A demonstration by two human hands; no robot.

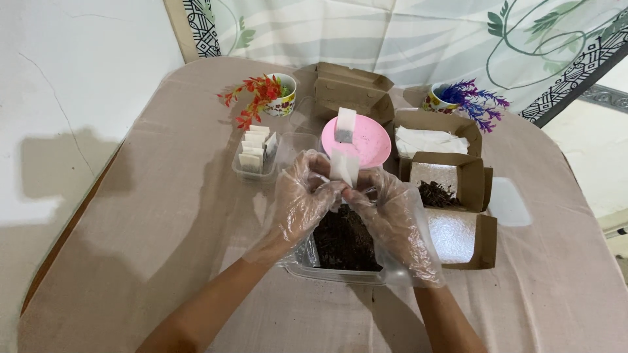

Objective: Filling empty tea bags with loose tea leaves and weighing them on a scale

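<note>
Over table [163,216], both grips pinching sachet [343,167]

small white paper sachet [343,167], upright, above dark-filled tray [345,243]

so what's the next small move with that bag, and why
Probably lower the bag toward the dark loose stuff in the clear tub to fill it. Both gloved hands, left and right, pinch the bag right above the tub, and it looks flat and empty.
</note>
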